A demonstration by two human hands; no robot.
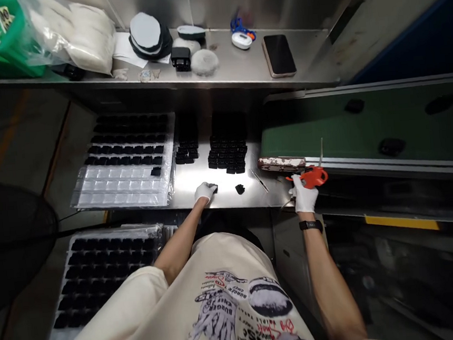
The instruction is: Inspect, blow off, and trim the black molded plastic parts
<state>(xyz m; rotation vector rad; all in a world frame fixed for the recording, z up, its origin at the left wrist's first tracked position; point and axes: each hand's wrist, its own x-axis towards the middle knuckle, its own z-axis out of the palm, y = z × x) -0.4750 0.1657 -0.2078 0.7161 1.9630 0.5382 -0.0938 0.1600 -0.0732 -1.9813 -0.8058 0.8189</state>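
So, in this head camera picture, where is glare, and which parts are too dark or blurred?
In the head view, the steel bench shows strong glare near the left hand; the black parts merge into dark masses, their edges hard to separate; the area below the green conveyor belt is dark and blurred; the wide lens stretches the shirt.

Cream T-shirt [238,306], white left glove [204,192] and right glove [304,196]
Black-and-red burger lettering and a printed hand mark the shirt front, bottom centre; a black wristband [311,226] sits lower right of centre.
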